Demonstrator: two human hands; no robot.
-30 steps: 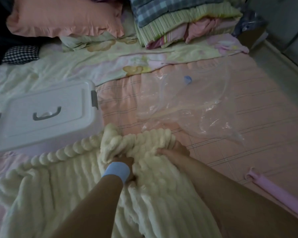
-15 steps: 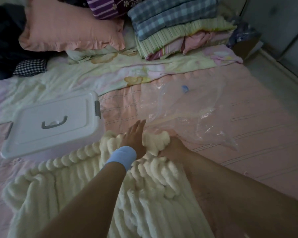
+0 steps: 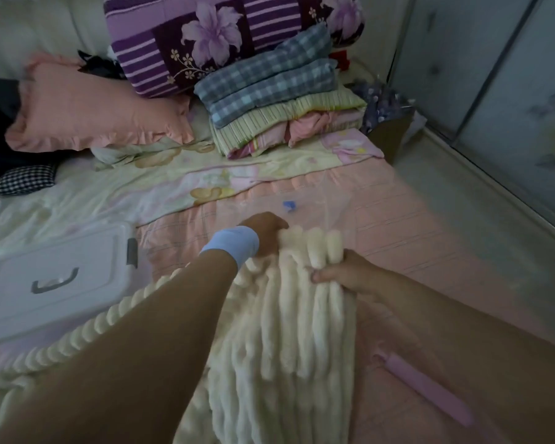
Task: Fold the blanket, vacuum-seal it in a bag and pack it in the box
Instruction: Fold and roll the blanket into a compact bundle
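Gripping blanket [image 3: 285, 331] far edge: left hand [image 3: 263, 233] fingers buried, unseen; right hand [image 3: 346, 274] pinching ribs; bag [image 3: 321, 209] blurred.

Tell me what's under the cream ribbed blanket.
Only the pink checked bedsheet shows around the cream ribbed blanket, whose far edge the left hand and right hand grip. Anything else beneath is covered by the blanket.

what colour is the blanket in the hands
The blanket is cream white, ribbed; head view.
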